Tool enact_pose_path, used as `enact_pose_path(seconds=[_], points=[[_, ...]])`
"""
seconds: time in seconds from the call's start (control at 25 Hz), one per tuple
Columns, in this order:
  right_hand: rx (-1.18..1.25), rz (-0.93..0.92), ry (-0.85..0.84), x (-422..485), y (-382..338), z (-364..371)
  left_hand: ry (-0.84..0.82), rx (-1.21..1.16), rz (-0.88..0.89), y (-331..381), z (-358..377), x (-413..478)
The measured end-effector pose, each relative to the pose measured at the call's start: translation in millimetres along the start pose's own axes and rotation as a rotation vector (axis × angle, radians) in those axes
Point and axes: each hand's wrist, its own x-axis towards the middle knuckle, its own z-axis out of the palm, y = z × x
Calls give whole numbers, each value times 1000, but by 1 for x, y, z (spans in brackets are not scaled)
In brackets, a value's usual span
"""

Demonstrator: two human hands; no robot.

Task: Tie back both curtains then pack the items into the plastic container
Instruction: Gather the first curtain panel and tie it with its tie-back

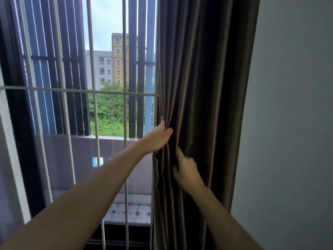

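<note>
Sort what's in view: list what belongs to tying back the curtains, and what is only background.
Belongs to the job:
- brown curtain, bunched against the wall
- left hand, gripping the curtain's edge
- right hand, fingers pressed into the folds lower down

Only background:
- white window bars
- grey wall
- buildings outside
- trees

Dark brown curtain [203,87], gathered rightward

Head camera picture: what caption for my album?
Both hands, left and right, gather the brown curtain beside the barred window.
</note>
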Motion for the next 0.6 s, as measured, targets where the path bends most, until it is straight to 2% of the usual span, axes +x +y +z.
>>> enact_pose_path(seconds=[0.12, 0.28, 0.36, 0.44, 0.52, 0.56, 0.6], points=[[32, 5, -126, -12, 5, 12, 3, -116, -10, 6, 9, -2], [18, 23, -145, -9, 10, 14, -72, -240, 49, 10, 15, -5], [44, 33, -204, -16, 8, 18, -67, -166, 90, 10, 18, -5], [137, 85, -372, -29, 8, 22, -43, 1, 114, 9, 19, -1], [122, 76, -490, -41, 13, 18, -27, 50, 77, 7, 16, 1], [41, 22, -419, -41, 17, 11, -9, 43, 50, 6, 14, 0], [-42, -69, -210, -37, 20, 2, 14, 35, 27, 6, 11, -2]])
